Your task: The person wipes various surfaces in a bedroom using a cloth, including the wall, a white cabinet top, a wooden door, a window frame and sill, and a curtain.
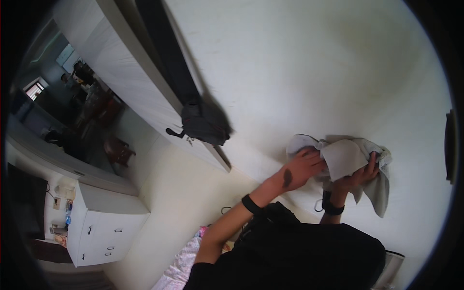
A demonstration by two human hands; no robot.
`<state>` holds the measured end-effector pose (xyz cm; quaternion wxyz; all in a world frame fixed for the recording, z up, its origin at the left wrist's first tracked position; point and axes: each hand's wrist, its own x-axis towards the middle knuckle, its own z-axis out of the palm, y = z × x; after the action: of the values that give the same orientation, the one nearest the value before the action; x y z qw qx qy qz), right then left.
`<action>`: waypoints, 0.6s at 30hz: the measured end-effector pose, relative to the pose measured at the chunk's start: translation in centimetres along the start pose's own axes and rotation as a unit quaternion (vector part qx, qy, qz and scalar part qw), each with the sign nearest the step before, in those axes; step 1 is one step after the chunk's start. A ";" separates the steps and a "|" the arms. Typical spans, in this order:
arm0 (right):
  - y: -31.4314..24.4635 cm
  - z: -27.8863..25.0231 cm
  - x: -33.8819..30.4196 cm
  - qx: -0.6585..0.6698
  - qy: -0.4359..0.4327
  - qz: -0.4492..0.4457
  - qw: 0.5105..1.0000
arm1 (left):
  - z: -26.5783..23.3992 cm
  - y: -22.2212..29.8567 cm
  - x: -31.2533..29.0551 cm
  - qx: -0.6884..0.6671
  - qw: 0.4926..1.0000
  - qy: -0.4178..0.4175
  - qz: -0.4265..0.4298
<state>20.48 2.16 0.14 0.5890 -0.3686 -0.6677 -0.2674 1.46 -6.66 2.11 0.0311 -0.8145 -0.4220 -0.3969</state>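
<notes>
Holding grey cloth (344,157), hands (300,170) leave its lower corner hanging free.

This looks like a room in a home: a white chest of drawers (111,237) stands at left, pink flowered fabric (186,261) lies near, and a plain white wall (314,72) rises at right. Far left, an adjoining room (72,104) shows a brown chair (117,151) and a small window (35,90).

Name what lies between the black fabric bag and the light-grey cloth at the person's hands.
In the head view, only white wall shows between the black fabric bag and the light-grey cloth.
</notes>
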 end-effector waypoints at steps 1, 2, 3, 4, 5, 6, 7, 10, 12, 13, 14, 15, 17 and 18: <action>-2.2 1.0 0.6 0.008 -0.006 0.002 1.000 | -2.1 -1.4 -0.9 -0.019 0.999 -0.026 -0.017; -4.7 2.6 0.9 0.015 0.022 0.004 1.000 | -4.3 -2.9 -1.6 -0.018 0.999 -0.030 -0.023; -7.0 4.2 1.1 0.022 0.052 0.006 0.998 | -6.4 -4.3 -2.3 0.010 0.997 -0.067 -0.021; -8.0 5.0 0.7 0.032 0.041 0.003 0.999 | -7.7 -4.7 -3.0 0.034 0.994 -0.099 -0.028; -9.6 6.2 0.4 0.033 0.048 -0.003 0.998 | -9.3 -5.8 -3.3 0.064 0.992 -0.103 -0.020; -11.4 7.4 0.4 0.035 0.055 -0.010 0.998 | -11.0 -6.8 -3.8 0.104 0.992 -0.073 -0.012; -14.8 8.7 1.6 0.079 0.069 0.014 0.994 | -12.1 -7.7 -4.8 0.131 0.990 -0.052 -0.026; -18.3 11.8 0.0 0.120 0.033 0.025 0.992 | -14.8 -9.5 -7.3 0.162 0.986 -0.002 -0.029; -19.6 12.7 -0.6 0.090 0.045 0.040 0.994 | -16.5 -10.2 -8.9 0.169 0.985 0.025 -0.013; -19.7 11.8 -0.1 0.077 -0.063 -0.016 0.995 | -17.8 -10.4 -9.4 0.183 0.981 0.058 -0.001; -20.7 12.2 -0.3 0.085 -0.058 -0.011 0.995 | -18.9 -10.4 -9.6 0.190 0.977 0.090 0.017; -22.3 12.8 -0.5 0.090 -0.040 0.000 0.995 | -19.9 -10.7 -9.8 0.197 0.973 0.114 0.034; -25.0 13.3 -0.9 0.107 -0.009 0.019 0.994 | -21.6 -11.1 -10.1 0.197 0.968 0.147 0.059; -26.1 13.4 -0.9 0.110 0.000 0.023 0.994 | -22.6 -11.4 -10.3 0.190 0.962 0.178 0.083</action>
<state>-8.44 -2.70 -0.93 0.6321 -0.3165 -0.6843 -0.1789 -24.08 -14.90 7.36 0.2929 -0.7422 -0.4082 -0.4436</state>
